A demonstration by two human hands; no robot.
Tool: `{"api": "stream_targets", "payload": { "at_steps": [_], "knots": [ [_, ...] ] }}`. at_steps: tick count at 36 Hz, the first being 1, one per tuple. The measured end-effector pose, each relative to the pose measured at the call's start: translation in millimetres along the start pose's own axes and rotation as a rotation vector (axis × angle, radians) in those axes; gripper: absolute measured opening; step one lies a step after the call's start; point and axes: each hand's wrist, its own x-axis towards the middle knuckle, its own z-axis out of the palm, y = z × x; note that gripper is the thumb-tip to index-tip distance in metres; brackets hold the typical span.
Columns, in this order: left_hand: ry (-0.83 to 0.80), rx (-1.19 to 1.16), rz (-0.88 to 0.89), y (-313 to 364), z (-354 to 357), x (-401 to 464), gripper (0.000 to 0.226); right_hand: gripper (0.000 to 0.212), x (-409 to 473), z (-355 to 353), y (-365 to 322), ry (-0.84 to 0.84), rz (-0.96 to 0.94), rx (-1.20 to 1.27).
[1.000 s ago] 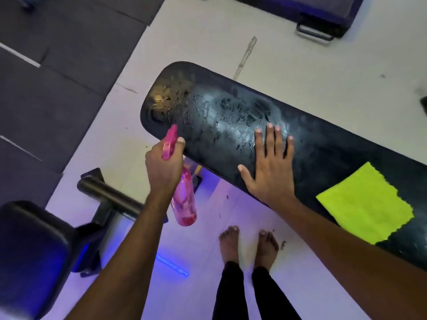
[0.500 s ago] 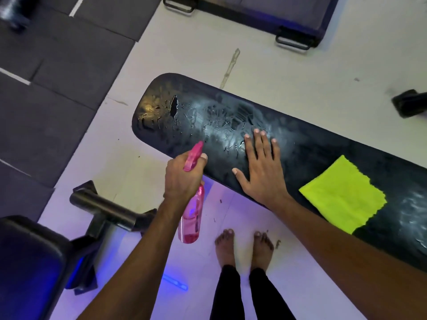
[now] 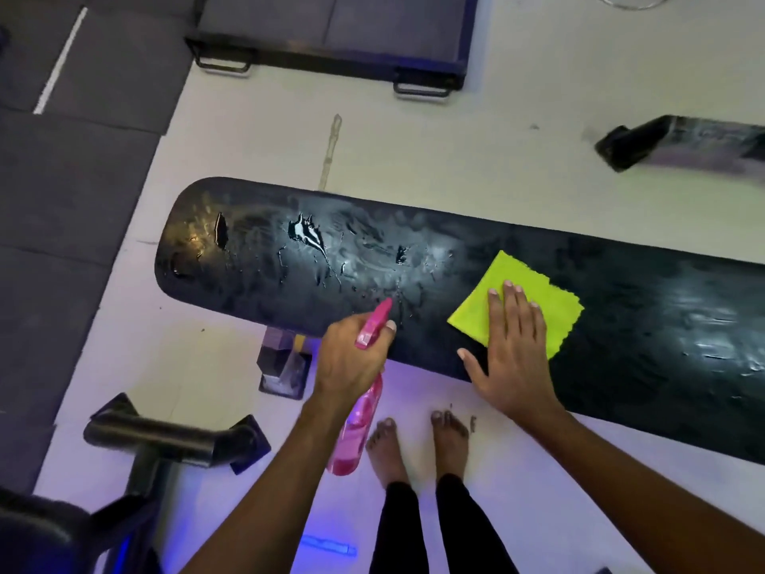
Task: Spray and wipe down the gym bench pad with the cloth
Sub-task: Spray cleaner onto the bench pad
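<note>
A long black bench pad [image 3: 265, 275] runs from left to right across the head view, its left half wet with spray droplets and streaks. A yellow-green cloth [image 3: 550, 304] lies flat on the pad near its middle. My right hand [image 3: 511, 354] rests flat on the cloth's near left part, fingers spread and thumb hanging off the pad's near edge. My left hand [image 3: 350, 360] grips a pink spray bottle [image 3: 360, 420] at the pad's near edge, its nozzle pointing over the wet surface and its body hanging below the pad.
My bare feet [image 3: 418, 445] stand on the pale floor just below the pad. Another bench's black frame [image 3: 165, 441] sits at lower left. A dark platform with handles [image 3: 331, 43] lies at the top, dark rubber mats [image 3: 62, 180] at left, a black bar [image 3: 679, 142] at upper right.
My right hand has slid right along the pad onto the yellow-green cloth. My left hand with the spray bottle has moved right along the near edge. The view shifted right.
</note>
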Motion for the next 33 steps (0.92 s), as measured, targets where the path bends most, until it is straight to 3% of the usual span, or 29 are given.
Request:
{"api": "stream_targets", "payload": {
  "at_steps": [12, 17, 21, 25, 33],
  "knots": [
    [-0.129, 0.068, 0.066, 49, 49, -12, 0.046, 0.024, -15, -16, 48, 0.099, 0.046, 0.122],
    [-0.116, 0.090, 0.137, 74, 59, -18, 0.045, 0.027, -23, -38, 69, 0.160, 0.121, 0.249],
    [-0.078, -0.025, 0.177, 104, 62, -19, 0.043, 0.020, -37, -69, 89, 0.166, 0.320, 0.379],
    [0.006, -0.086, 0.282, 148, 66, -19, 0.027, 0.018, -49, -102, 105, 0.166, 0.441, 0.412],
    [0.082, -0.226, 0.505, 240, 94, -13, 0.026, 0.010, -78, -136, 132, 0.148, 0.577, 0.499]
  ]
}}
